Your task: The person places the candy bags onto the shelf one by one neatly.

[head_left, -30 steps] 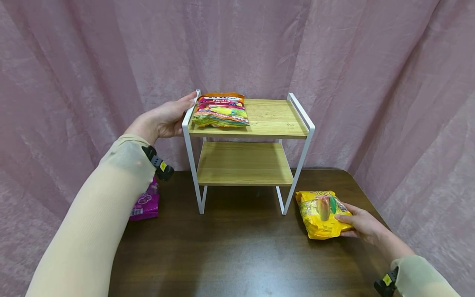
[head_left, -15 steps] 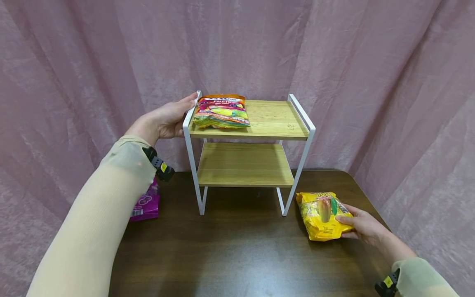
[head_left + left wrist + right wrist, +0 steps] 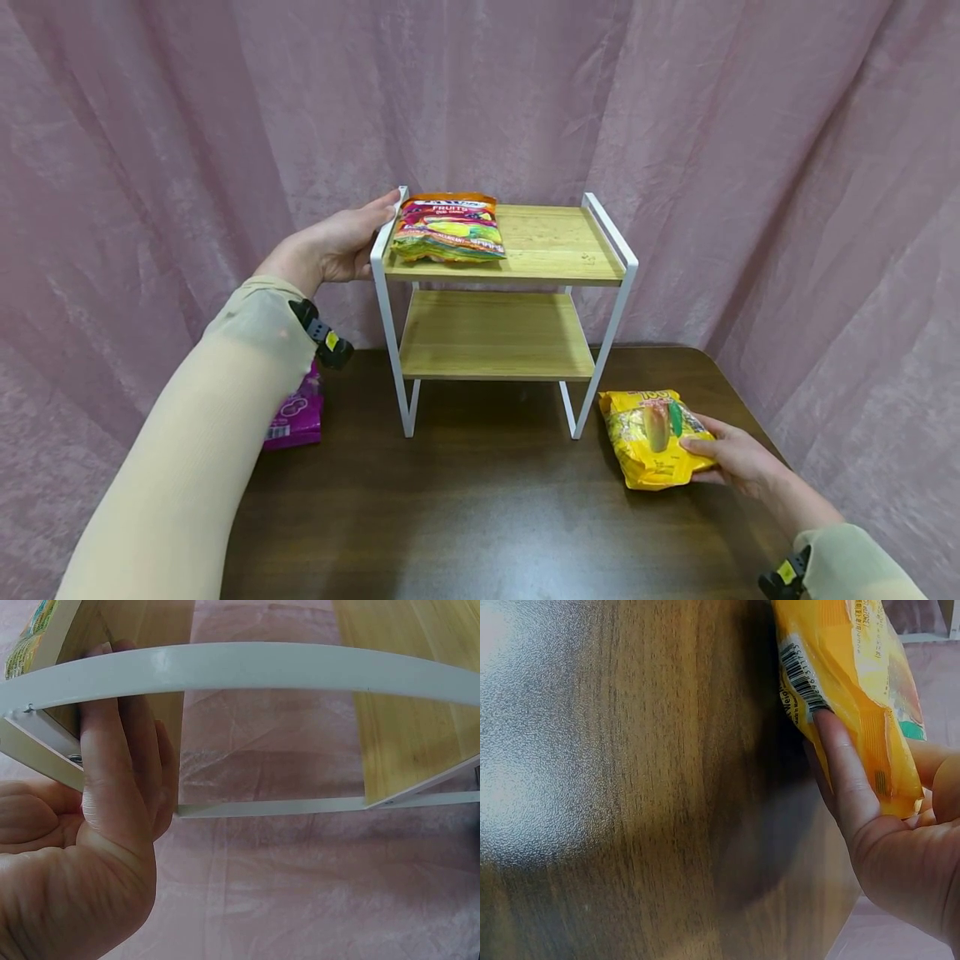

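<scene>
Curtains (image 3: 480, 100) of dusky pink filled the background behind a dark wooden table (image 3: 450, 517). On it stood a white-framed rack (image 3: 498, 335) with two boards, the upper board (image 3: 558, 237) bearing a colourful fruit bag (image 3: 450, 232) at its left end. Just beside the rack's right foot was a yellow bag (image 3: 654, 446); whether its underside touched the table, I could not tell. Well to the left lay a purple packet (image 3: 298, 414), partly out of sight. The left hand (image 3: 330, 247) gripped the rack's left end, fingers reaching beneath the upper board. The right hand (image 3: 735, 457) pinched the yellow bag by one corner, thumb on its face. Held only there, the bag could probably sag or slip; a hard left-hand pull might tip the rack, sliding the fruit bag off.
</scene>
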The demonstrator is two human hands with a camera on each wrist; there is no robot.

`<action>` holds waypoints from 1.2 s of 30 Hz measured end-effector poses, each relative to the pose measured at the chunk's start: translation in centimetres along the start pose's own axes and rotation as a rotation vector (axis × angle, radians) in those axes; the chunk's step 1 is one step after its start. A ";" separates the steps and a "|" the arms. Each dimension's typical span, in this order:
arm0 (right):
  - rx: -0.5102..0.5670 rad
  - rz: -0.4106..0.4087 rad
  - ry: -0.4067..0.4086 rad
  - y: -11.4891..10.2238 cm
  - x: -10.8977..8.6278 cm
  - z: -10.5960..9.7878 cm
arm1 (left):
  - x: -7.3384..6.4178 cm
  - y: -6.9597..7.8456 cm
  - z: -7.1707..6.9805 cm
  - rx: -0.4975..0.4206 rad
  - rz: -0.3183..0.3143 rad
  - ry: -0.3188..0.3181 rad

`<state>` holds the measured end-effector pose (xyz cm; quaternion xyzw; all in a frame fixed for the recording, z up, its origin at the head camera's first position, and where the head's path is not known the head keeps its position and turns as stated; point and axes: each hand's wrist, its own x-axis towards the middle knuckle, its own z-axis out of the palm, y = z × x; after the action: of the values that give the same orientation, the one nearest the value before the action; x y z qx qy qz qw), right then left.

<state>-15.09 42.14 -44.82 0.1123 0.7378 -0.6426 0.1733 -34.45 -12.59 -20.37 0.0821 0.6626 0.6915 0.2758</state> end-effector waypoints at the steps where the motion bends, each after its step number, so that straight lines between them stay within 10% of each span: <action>1: -0.002 0.000 0.000 0.0 0.0 0.0 | 0.0 0.0 0.0 0.002 0.000 0.002; 36: 0.021 -0.027 0.003 -0.2 0.1 -0.4 | 0.0 -0.1 0.0 0.013 0.003 0.010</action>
<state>-15.33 42.54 -44.65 0.1049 0.7327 -0.6526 0.1622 -34.46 -12.58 -20.48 0.0814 0.6685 0.6879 0.2708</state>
